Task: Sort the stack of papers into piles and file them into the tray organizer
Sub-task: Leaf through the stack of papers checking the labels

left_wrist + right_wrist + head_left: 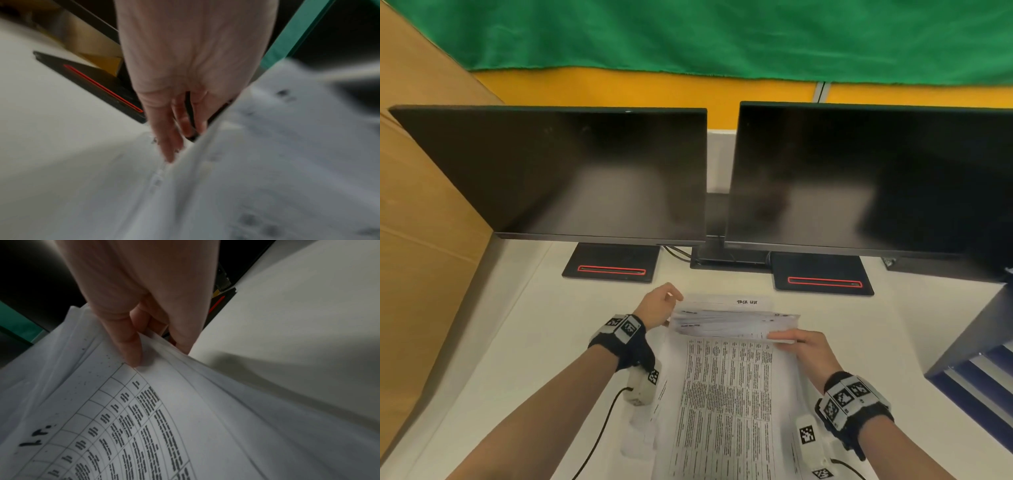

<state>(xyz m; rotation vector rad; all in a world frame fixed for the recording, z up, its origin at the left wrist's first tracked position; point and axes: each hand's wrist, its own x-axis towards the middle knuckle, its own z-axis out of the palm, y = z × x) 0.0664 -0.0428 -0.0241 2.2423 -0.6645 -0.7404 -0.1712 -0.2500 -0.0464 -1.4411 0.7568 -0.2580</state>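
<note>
A stack of printed papers (726, 394) lies on the white desk (534, 342) in front of me, its top sheet covered by a table of text. Several sheets (732, 325) at the far end are lifted and curled back. My left hand (661, 305) holds their far left corner; in the left wrist view its fingers (174, 129) run down behind the blurred paper edge (205, 146). My right hand (803, 344) pinches the right side, thumb (129, 344) on top of the sheets (185, 418). Beyond lies a sheet headed "TASK LIST" (748, 302). The dark blue tray organizer (972, 346) stands at the right edge.
Two dark monitors (571, 171) (876, 178) stand across the back, their black bases (613, 263) (822, 274) just beyond the papers. A cardboard wall (424, 205) borders the desk on the left. Black cables trail from both wrists.
</note>
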